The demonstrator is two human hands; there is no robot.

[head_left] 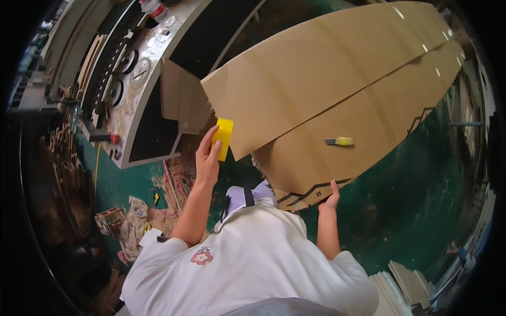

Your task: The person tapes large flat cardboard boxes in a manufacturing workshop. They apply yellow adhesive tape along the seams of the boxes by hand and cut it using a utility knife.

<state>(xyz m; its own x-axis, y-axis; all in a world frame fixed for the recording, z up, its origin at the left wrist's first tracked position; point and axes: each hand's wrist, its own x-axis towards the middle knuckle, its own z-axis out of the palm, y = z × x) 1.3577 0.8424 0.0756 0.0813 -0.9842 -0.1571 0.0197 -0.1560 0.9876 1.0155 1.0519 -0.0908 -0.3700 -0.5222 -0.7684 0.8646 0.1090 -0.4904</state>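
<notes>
A long, flat cardboard box (327, 68) with a lengthwise seam stretches from in front of me to the far right. My left hand (207, 152) grips a roll of bright yellow tape (224, 138) beside the near left corner of the cardboard. At the near edge, my right hand (329, 199) holds the cardboard, with the thumb on top and the fingers hidden underneath. On the cardboard's lower panel lies a utility knife (340, 141) with a yellowish handle, apart from both hands. Shiny tape strips cross the cardboard in places.
To the left stands a machine bench (142, 95) with black wheels and scattered shavings. Cloths (134, 226) and tangled cords (179, 181) lie on the green floor (400, 200). Boards (411, 284) lean at the lower right, with stacked wood (66, 179) at far left.
</notes>
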